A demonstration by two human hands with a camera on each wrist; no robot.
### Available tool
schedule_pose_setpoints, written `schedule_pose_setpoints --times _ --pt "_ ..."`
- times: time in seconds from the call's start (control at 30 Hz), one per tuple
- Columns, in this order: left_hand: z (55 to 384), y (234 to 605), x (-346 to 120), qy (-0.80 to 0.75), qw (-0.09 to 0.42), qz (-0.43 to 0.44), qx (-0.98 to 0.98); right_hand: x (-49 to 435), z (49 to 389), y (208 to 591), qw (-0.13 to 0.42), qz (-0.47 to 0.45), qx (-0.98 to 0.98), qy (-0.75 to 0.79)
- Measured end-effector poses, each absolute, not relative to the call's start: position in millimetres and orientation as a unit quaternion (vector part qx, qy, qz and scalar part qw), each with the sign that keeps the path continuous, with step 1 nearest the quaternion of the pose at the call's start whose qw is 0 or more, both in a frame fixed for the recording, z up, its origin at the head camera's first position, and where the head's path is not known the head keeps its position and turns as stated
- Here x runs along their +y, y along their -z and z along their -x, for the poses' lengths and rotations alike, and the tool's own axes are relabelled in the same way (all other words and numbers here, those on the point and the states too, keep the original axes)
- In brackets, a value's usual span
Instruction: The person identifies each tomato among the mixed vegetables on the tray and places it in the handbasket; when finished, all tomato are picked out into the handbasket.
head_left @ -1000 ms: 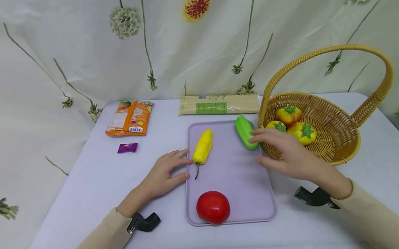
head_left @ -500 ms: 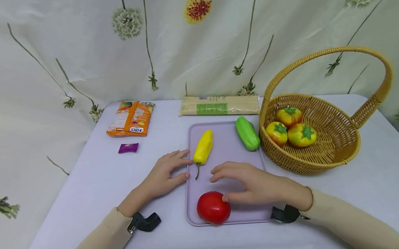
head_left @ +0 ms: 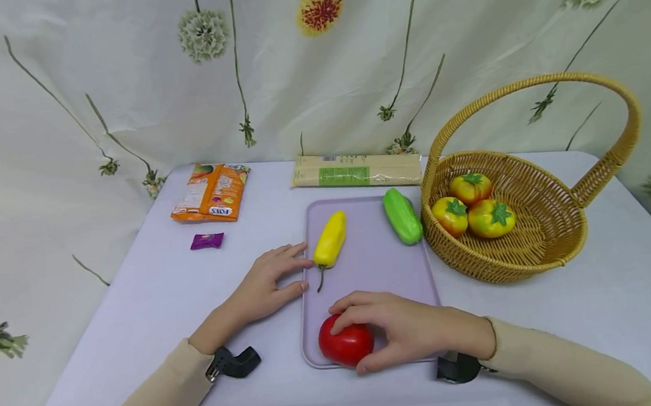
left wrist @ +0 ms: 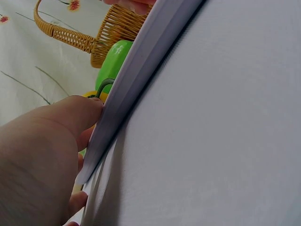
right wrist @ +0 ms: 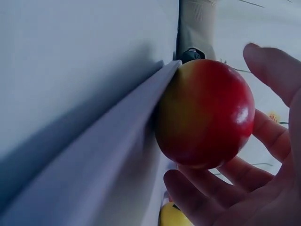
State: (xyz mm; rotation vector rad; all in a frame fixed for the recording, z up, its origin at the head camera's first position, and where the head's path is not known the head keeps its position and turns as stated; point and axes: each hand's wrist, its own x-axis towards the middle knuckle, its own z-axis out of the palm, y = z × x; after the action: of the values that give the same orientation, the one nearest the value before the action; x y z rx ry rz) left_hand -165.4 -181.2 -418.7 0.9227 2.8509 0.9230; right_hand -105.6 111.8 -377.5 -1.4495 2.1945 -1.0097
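My right hand is over a round red fruit at the near left corner of the lilac tray. In the right wrist view the fingers curve behind the fruit, whose side shows yellowish green, while the thumb stands apart from it. My left hand rests on the cloth with its fingers at the tray's left edge; the left wrist view has the thumb against the rim. Beside those fingers lies a yellow pepper with a dark stem. A green, cucumber-like vegetable lies at the tray's far right corner.
A wicker basket with a tall handle stands right of the tray, holding several yellow-red, green-capped fruits. Behind the tray lies a long beige packet. An orange snack bag and a small purple wrapped sweet are at the left.
My right hand has come from beside the green vegetable and basket, leftward and nearer, down to the red fruit. My left hand has stayed at the tray's edge.
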Motion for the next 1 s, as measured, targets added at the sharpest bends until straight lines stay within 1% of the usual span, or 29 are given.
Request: schedule_pose_setpoints --times 0.27,0.47,0.67,0.87,1.0 --pt "164.4 417.7 -180.3 -0.291 0.001 -0.292 0.911 108.2 105.8 382.2 0.170 0.484 0.779 0.360" --pt "164.7 417.7 -180.7 -0.294 0.001 -0.293 0.910 106.7 107.7 385.8 0.142 0.464 0.788 0.379" --pt "165.6 418.1 -180.9 -0.295 0.003 -0.293 0.909 107.6 110.7 386.3 0.133 0.415 0.802 0.409" --pt "165.4 417.4 -180.8 -0.296 0.004 -0.295 0.909 108.3 110.4 386.4 0.096 0.384 0.817 0.419" --pt "165.3 417.3 -180.8 -0.296 0.003 -0.297 0.908 108.3 110.3 385.9 0.084 0.373 0.822 0.422"
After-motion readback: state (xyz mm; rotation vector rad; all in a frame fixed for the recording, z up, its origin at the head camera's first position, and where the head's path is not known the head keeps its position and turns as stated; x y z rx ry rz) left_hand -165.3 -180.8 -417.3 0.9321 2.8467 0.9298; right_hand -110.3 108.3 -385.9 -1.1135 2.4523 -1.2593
